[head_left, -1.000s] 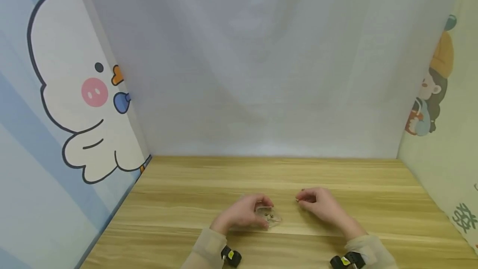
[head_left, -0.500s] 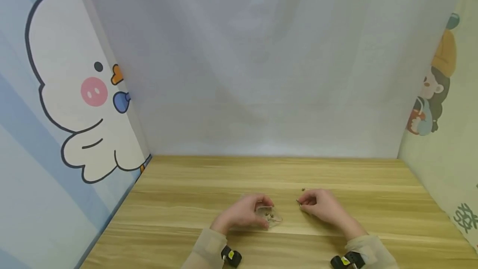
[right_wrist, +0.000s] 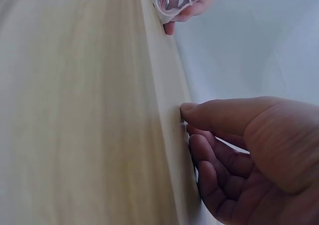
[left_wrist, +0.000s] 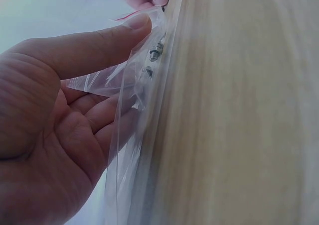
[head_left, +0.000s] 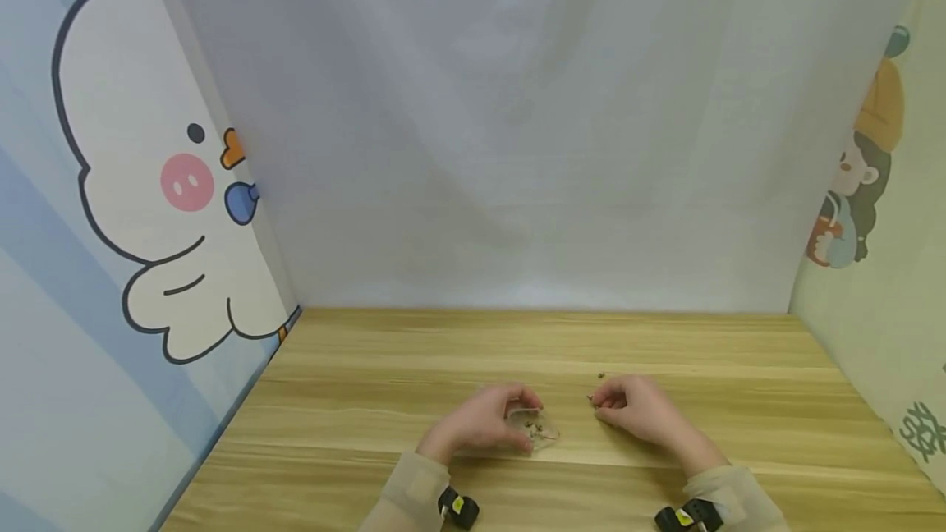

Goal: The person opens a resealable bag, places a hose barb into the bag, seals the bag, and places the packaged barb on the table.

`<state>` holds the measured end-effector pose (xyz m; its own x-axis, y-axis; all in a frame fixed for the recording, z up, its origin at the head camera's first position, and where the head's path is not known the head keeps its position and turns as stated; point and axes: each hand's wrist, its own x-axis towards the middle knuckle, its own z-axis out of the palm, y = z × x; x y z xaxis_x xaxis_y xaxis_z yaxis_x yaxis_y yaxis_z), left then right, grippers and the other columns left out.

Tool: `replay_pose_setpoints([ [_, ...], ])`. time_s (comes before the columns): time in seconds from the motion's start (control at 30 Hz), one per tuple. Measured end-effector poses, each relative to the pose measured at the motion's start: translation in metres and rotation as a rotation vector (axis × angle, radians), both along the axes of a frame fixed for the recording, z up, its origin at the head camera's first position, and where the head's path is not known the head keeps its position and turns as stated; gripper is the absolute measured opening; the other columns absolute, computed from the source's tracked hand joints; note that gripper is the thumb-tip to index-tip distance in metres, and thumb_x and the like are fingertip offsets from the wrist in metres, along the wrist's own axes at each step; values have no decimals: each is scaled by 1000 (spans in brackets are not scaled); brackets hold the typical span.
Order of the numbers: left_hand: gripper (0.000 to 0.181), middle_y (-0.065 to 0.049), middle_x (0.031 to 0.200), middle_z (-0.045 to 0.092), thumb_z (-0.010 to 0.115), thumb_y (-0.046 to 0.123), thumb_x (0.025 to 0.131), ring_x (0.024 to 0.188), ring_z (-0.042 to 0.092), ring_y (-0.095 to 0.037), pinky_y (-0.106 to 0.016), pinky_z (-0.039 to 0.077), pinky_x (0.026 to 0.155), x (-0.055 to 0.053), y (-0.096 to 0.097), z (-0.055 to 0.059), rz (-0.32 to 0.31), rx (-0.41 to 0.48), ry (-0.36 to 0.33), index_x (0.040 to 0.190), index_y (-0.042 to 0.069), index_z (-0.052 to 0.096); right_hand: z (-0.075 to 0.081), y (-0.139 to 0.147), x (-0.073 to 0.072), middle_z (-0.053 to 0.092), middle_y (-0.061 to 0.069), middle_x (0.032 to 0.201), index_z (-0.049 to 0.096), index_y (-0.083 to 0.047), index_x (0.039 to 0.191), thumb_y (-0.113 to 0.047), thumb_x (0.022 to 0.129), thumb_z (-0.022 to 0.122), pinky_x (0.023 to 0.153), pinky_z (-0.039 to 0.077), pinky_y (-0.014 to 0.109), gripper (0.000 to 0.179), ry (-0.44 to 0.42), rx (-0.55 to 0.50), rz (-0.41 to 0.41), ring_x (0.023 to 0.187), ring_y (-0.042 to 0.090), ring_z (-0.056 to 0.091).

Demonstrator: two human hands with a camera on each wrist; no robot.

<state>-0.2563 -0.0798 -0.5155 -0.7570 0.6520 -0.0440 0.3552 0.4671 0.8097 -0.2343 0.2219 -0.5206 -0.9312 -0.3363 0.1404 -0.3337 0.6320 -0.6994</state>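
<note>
My left hand [head_left: 484, 419] holds a clear plastic zip bag [head_left: 543, 437] at its mouth, thumb on one side and fingers on the other. Several small metal screws [left_wrist: 155, 52] lie inside the bag, and a red zip line [left_wrist: 127, 15] runs along its edge. To the right, my right hand [head_left: 636, 407] is down at the tabletop, thumb and fingertips together at a small dark screw [head_left: 590, 397]. In the right wrist view a bit of shiny metal [right_wrist: 184, 124] shows under the thumb tip; the fingers hide the rest.
Another small dark metal piece [head_left: 601, 375] lies on the wooden table [head_left: 414, 343], just beyond the right hand. A pale grey curtain [head_left: 517, 146] hangs behind the table. Printed panels stand at both sides, with a cartoon bird [head_left: 140, 171] on the left one.
The right hand has shifted slightly right and toward me, uncovering the metal piece beyond it. The small screw at its fingertips shows at a changed angle. My left hand and the bag stay put.
</note>
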Motion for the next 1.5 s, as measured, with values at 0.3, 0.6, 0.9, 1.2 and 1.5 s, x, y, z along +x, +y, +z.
replay_pose_setpoints([
  [0.3, 51, 16, 126, 69, 96, 13, 79, 125, 60, -6, -38, 40, 118, -2, 0, -3, 5, -1, -5, 123, 20, 70, 3, 1, 0, 73, -4, 89, 79, -6, 97, -7, 90, 83, 71, 56, 27, 9, -23, 14, 3, 80, 9, 65],
  [0.6, 51, 15, 126, 69, 96, 13, 78, 124, 61, -6, -37, 41, 118, 0, 1, -1, 2, -7, 8, 123, 19, 71, 4, 2, 1, 73, -4, 91, 79, -6, 98, -7, 90, 83, 72, 56, 27, 8, -33, 11, 5, 82, 10, 65],
  [0.9, 50, 16, 125, 69, 95, 13, 79, 123, 60, -6, -36, 41, 117, -1, 1, -2, 3, 0, -5, 122, 20, 70, 7, 0, 4, 72, -6, 89, 79, -7, 96, -9, 91, 83, 71, 55, 27, 7, -24, 38, 9, 80, 8, 64],
  [1.2, 51, 16, 125, 69, 96, 12, 79, 124, 60, -6, -38, 41, 118, 0, 1, -2, 7, -6, -3, 123, 20, 71, 4, 0, 3, 70, -8, 85, 78, -11, 93, -11, 91, 84, 69, 54, 26, 6, -14, 54, 13, 77, 6, 62],
  [1.5, 52, 16, 125, 69, 95, 13, 79, 124, 60, -6, -38, 41, 118, -1, 0, -2, 5, -12, 9, 123, 20, 70, 3, 0, 2, 69, -9, 85, 77, -12, 92, -12, 93, 82, 69, 54, 27, 5, 8, 82, 26, 76, 3, 61],
])
